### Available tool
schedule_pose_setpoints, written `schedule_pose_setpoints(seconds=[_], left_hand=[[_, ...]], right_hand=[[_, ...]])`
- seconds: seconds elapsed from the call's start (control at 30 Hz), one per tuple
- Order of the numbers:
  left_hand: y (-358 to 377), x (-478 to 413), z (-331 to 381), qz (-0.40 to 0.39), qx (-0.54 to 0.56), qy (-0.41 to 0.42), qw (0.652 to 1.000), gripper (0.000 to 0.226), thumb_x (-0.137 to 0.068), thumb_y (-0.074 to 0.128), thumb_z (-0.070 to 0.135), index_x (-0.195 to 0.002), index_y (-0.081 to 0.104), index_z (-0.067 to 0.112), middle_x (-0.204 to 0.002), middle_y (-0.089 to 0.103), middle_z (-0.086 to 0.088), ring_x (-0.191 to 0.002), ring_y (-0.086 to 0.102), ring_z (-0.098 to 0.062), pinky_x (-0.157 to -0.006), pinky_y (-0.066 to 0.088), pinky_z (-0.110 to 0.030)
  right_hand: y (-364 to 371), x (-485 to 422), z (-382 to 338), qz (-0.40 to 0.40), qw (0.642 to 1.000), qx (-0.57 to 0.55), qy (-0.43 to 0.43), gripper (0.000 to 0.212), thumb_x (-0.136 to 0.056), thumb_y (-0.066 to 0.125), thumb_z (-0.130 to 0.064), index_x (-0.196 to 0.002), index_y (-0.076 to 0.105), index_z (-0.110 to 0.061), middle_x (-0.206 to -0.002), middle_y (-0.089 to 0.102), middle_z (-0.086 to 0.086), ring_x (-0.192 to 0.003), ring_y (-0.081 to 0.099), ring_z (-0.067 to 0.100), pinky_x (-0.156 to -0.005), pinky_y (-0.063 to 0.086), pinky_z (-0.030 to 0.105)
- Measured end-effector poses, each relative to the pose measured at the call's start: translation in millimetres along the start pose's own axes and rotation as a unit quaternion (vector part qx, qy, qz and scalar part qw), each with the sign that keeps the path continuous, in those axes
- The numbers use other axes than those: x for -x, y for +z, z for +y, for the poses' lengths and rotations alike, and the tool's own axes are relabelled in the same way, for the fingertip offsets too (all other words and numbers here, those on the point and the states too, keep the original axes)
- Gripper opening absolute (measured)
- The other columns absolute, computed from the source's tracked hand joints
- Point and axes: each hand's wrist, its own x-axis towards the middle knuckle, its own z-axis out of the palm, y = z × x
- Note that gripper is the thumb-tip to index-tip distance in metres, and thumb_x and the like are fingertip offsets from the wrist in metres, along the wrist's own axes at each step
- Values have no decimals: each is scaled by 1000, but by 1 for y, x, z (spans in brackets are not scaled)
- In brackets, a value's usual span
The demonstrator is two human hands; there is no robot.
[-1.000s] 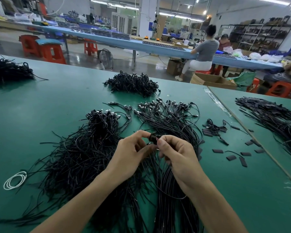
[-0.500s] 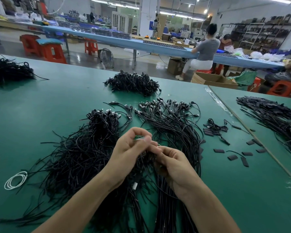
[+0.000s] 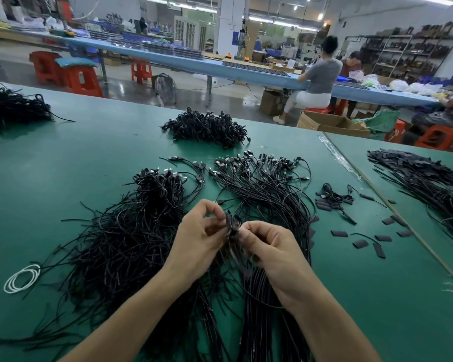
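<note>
Right at the lower centre of the frame, the left hand [image 3: 200, 239] and the right hand [image 3: 272, 253] meet above the green worktop [image 3: 63, 158]. Each pinches the same black cable [image 3: 232, 226] between thumb and curled fingers, so neither hand is free. The gathered part of the cable stands between the 2 sets of fingertips. Its long axis runs from near to far, and its tail drops toward the bottom edge. Both hands sit equally close, so I judge the next wrap or twist turns on that short upright bunch. Beneath and to the left lies a loose cable pile [image 3: 123, 244], and a white wire loop [image 3: 21, 278] sits at the lower left. Farther up, fanned cables [image 3: 259, 184] show their plugs, with small black sleeves [image 3: 361, 244] to the right. Beyond them is a coiled heap [image 3: 207, 126]. No writing can be read anywhere.
</note>
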Motion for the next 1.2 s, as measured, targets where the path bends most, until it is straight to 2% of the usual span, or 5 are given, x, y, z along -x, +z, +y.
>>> schedule_pose_setpoints(seconds=[0.23,0.5,0.7,0.97,1.2], left_hand=[[-7,1,18,-69,197,-15,978,12,-94,52,27,-93,64,28,-97,76,-16,-99,72,-29,-85,54,-29],[2,8,4,-80,-35,86,992,33,-72,80,39,-96,60,27,-88,73,6,-80,65,-5,-76,51,-20],[4,13,-8,-6,-155,58,986,47,-65,79,65,-89,52,36,-65,58,13,-53,47,-2,-52,42,-18],[2,7,-3,-62,55,-100,992,21,-95,61,0,-109,62,16,-87,76,-14,-80,74,-30,-75,62,-39],[-5,-3,-8,-50,85,-106,989,28,-86,77,23,-113,70,20,-92,77,-9,-85,75,-26,-76,62,-37]], right_hand=[[4,2,11,0,995,-53,86,11,-77,73,-29,-72,73,-19,-64,60,-4,-56,52,4,-54,45,14],[-3,-8,11,49,992,-70,98,15,-81,73,-29,-78,77,-14,-81,72,13,-75,66,22,-73,57,32],[-6,-6,9,66,996,-52,39,21,-91,67,-14,-70,70,-16,-59,60,-4,-55,55,4,-50,42,10],[-5,-7,11,18,997,-71,16,11,-81,70,-25,-79,74,-15,-71,66,2,-63,60,4,-61,49,13],[-4,-10,27,3,999,-17,37,12,-86,74,-24,-85,77,-13,-81,75,5,-73,71,16,-65,54,20]])
